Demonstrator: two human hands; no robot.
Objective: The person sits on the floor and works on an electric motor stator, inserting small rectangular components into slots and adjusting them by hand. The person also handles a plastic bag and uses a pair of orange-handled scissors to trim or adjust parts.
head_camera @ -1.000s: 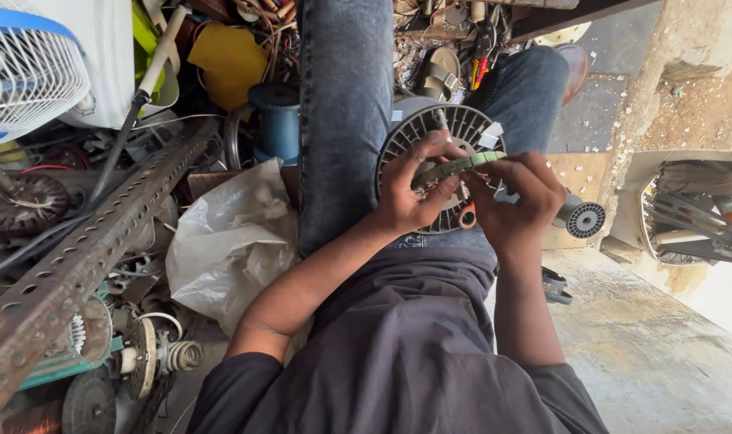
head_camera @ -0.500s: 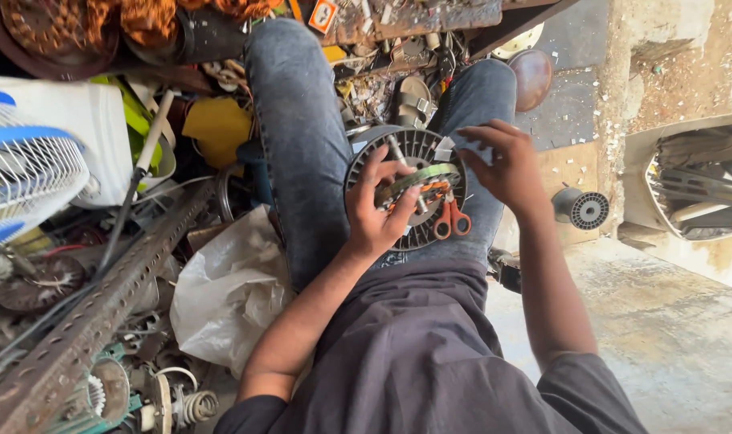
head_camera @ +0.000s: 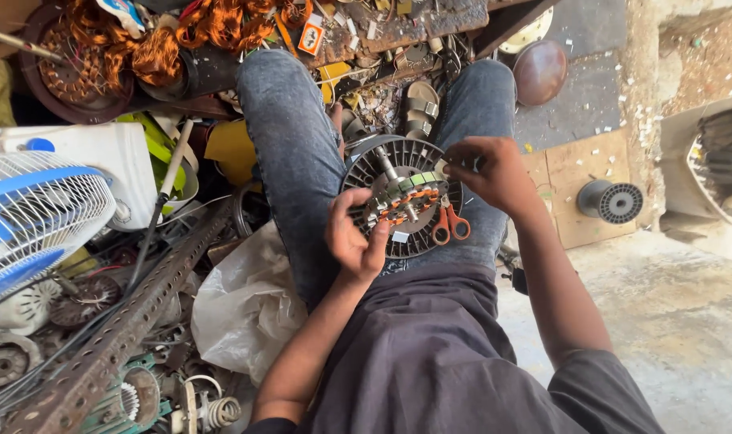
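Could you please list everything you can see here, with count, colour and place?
fan motor: one, dark housing with copper windings, on the lap
scissors: one, orange handles, on the motor's right edge
fan guard: one, blue and white, far left
plastic bag: one, whitish, left of the thigh
slotted angle bar: one, rusty, lower left
wire spool: one, grey, on the floor, right
copper wire coils: several, orange, top left
left hand: on the motor's near edge
right hand: at the motor's far right edge
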